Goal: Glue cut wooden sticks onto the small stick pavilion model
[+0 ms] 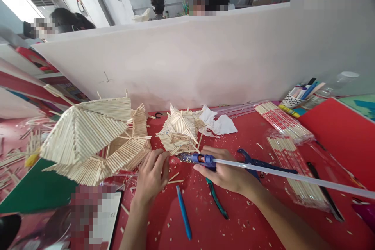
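My right hand (224,168) is wrapped around a blue hot glue gun (202,159), with a long translucent glue stick (281,175) running out of its back to the right. Its nozzle points left, close to the fingertips of my left hand (154,172). Those fingers are pinched together, and what they hold is hidden. Just beyond both hands sits a small roof-shaped model made of wooden sticks (181,125). A larger stick-built model with a tiered roof (90,129) stands to the left of my left hand.
Green-handled pliers (216,199), a blue pen (184,213) and dark blue pliers (260,162) lie on the red table. Crumpled tissue (224,125) is behind. Packs of chopsticks (283,121), a pen cup (294,95) and a red board (342,136) are at right. A white partition (187,58) borders the back.
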A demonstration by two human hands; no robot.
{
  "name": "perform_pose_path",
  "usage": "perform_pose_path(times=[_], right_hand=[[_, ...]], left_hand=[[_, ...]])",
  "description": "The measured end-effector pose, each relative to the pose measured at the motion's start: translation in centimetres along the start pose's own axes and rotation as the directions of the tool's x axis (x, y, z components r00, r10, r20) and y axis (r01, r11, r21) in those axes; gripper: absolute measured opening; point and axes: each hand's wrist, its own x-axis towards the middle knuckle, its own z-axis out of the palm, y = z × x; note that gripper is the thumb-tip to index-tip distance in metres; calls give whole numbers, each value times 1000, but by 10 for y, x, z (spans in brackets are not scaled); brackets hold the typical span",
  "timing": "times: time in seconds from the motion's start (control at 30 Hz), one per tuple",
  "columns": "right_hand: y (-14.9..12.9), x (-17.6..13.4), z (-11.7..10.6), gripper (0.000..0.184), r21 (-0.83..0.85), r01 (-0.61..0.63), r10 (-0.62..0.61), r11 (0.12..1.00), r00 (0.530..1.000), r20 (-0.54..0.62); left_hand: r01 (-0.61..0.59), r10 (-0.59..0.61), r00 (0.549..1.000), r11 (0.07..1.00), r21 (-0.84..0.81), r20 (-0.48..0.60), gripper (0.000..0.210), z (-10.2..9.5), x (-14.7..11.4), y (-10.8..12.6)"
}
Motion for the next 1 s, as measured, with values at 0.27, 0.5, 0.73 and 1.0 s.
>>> perform_pose_path(times=[0.27, 0.5, 0.73, 1.0], right_hand=[[1, -2, -6, 33, -28, -50, 49, 998, 998, -46], [0, -2, 1, 26, -35, 5, -6, 999, 1000, -14], [2, -2, -2, 32, -52, -41, 38, 998, 998, -45], [1, -2, -7, 34, -71, -32, 28, 997, 998, -54]], left_hand=[[7, -7, 1000, 999, -36, -5, 21, 0, -2, -3], [88, -92, 995, 992, -92, -42, 26, -1, -8, -9], [99, -104, 993, 991, -85, -49, 23, -1, -10, -13], [-70, 70, 997, 998, 9, -18, 29, 2, -7, -8]])
